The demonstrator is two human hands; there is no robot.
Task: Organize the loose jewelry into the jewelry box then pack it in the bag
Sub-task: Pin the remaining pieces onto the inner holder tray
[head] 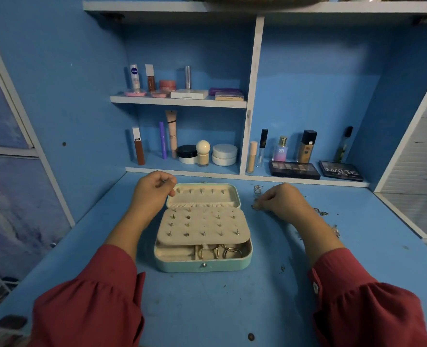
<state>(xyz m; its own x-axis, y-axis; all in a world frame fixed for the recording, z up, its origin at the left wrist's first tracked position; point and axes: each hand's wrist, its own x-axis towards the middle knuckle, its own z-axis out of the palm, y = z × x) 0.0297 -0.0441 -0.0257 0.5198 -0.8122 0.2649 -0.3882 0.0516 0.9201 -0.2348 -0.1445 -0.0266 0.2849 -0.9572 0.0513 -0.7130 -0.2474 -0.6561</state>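
A mint-green jewelry box [203, 266] lies open in the middle of the blue desk. Its cream earring panel [203, 225] carries several studs, and several gold rings [220, 251] lie in the compartment below. My left hand [152, 190] is at the lid's left corner, fingers curled and pinching something tiny that I cannot make out. My right hand [284, 199] rests on the desk to the right of the box, fingertips pinching a small piece of loose jewelry [255, 207]. A wire ring [258, 189] lies just beyond it. No bag is in view.
More loose chains and bits of jewelry [321, 212] lie scattered along the desk's right side. Cosmetics bottles, jars and eyeshadow palettes [294, 169] line the shelves behind the desk. A white shelf divider [251, 96] stands upright behind the box.
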